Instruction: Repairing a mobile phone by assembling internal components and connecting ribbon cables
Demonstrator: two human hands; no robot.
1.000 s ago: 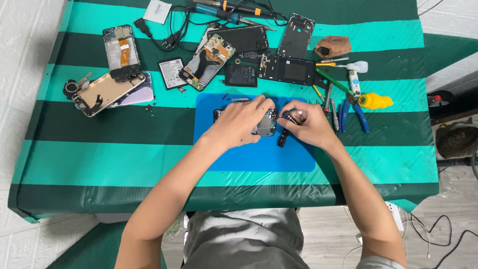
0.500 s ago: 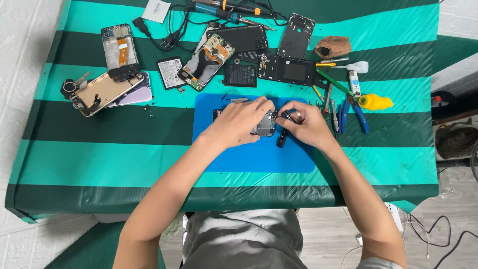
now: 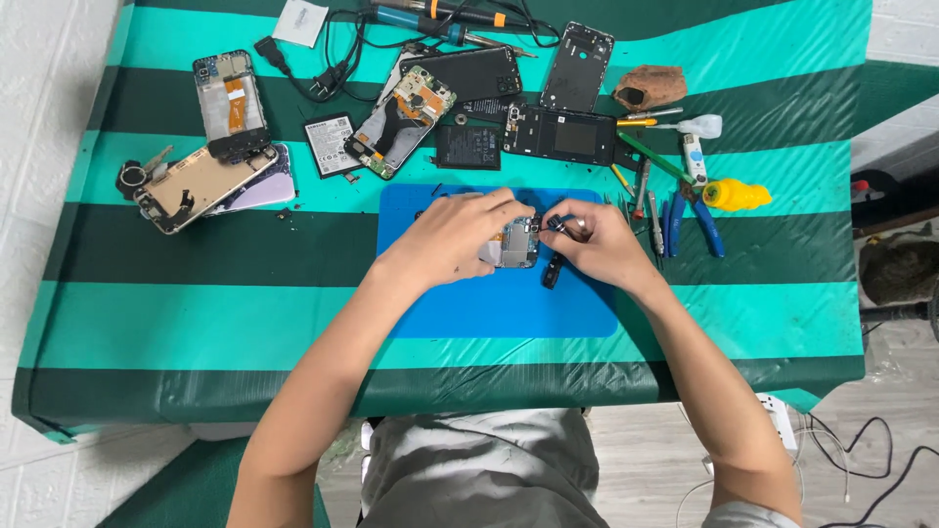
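Observation:
My left hand (image 3: 460, 235) rests on a blue work mat (image 3: 489, 308) and holds down a small phone circuit board (image 3: 515, 246). My right hand (image 3: 597, 242) meets it from the right, its fingers pinched on a small dark tool (image 3: 559, 224) at the board's edge. A small black part (image 3: 551, 273) lies on the mat just below my right hand. What the tool's tip touches is hidden by my fingers.
The table has a green striped cloth (image 3: 196, 323). Opened phones (image 3: 196, 181), a battery (image 3: 329, 144) and black phone frames (image 3: 567, 135) lie along the far side. Pliers (image 3: 702, 220), screwdrivers, a yellow bottle (image 3: 736, 195) and a soldering iron (image 3: 430, 18) are at the right and back.
Both hands stay together over the board on the mat with only slight finger movement. The camera view has shifted a little.

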